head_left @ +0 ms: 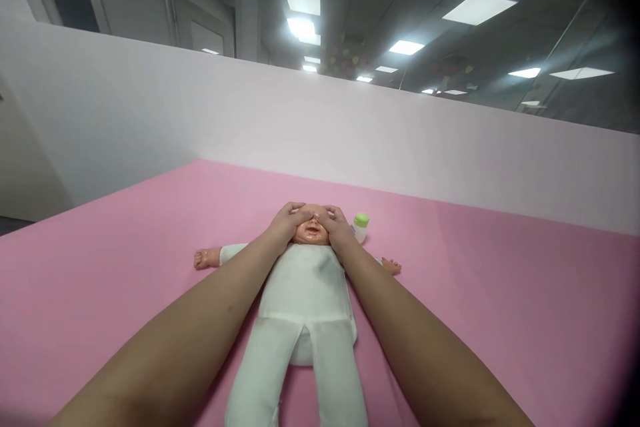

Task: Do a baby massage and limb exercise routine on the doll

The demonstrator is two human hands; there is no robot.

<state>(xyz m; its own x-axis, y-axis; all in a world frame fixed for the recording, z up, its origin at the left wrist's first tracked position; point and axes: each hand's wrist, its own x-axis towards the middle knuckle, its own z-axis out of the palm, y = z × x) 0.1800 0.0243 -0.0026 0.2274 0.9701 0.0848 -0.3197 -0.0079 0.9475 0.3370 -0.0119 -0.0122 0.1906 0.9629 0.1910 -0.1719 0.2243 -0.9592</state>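
A baby doll point(310, 280) with a white cloth body lies on its back on a pink surface, its head away from me. My left hand point(290, 223) cups one side of the doll's head, its thumb across the eye area. On the other side, my right hand point(337, 223) is wrapped round the head in the same way, the thumbs close together over the upper face. Both hands are closed against the head. The doll's mouth shows below the thumbs; its eyes are covered. Its plastic hands stick out past my forearms.
A small bottle with a green cap point(361, 227) stands just right of the doll's head. The pink padded surface point(500, 293) spreads to both sides. A white low wall point(380, 140) runs along the back, with glass, ceiling lights and doors beyond.
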